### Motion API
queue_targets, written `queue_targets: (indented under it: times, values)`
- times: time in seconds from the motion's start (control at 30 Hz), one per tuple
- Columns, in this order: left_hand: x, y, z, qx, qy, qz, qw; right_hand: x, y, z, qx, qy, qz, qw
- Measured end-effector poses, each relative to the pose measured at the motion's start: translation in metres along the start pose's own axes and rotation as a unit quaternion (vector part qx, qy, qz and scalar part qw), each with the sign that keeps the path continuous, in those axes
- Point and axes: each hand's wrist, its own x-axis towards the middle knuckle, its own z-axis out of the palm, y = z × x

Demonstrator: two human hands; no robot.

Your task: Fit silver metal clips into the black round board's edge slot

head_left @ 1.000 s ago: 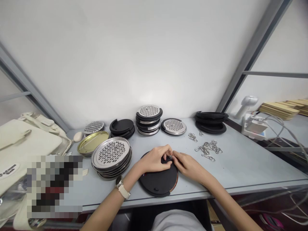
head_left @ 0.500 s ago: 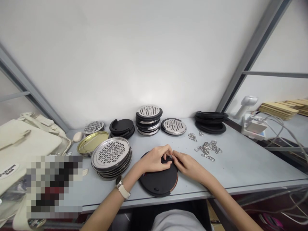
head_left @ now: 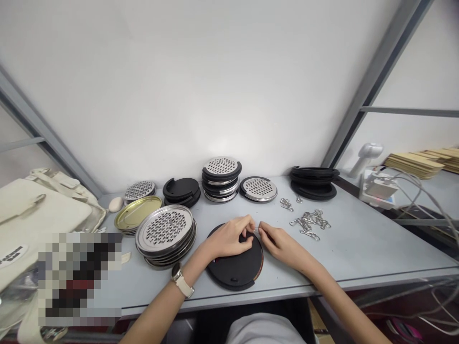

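One black disc (head_left: 233,268) flat on the table (head_left: 358,239), under your left hand (head_left: 229,237) | its fingers curled, right hand (head_left: 281,244) pinched; can't tell what either grasps | brace the disc steady

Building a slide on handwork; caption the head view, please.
Left hand on a black disc, right hand beside its edge, among stacked perforated metal discs and loose metal clips.

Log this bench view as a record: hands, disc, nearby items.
left hand: Left hand on black disc, fingers curled
right hand: Right hand at the disc's edge, fingers pinched; contents unclear
left side: stacked metal graters
right side: loose metal clips
back right: stacked black holders
wrist: watch, left
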Motion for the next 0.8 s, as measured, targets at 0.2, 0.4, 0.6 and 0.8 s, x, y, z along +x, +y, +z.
queue_targets:
  times: [0.2, 0.4, 0.6, 0.8]
  values:
    - [-0.0017, 0.0017, 0.0003, 0.09, 0.017, -0.044, 0.995, 0.0005, -0.0012, 0.0024, -0.012, 0.0, 0.0, 1.0]
    - [-0.0027, 0.0016, -0.0002, 0.046, -0.025, -0.034, 0.998, -0.0002, -0.0012, 0.0022, -0.018, -0.015, -0.005, 1.0]
    - [-0.0021, 0.0025, -0.0002, 0.029, -0.025, -0.026, 0.999, -0.0014, -0.0061, -0.0019, -0.027, -0.041, -0.049, 0.998]
    - [-0.0005, 0.0047, -0.0014, 0.028, 0.002, 0.009, 1.0, -0.0003, -0.004, -0.0006, -0.062, -0.039, -0.045, 0.996]
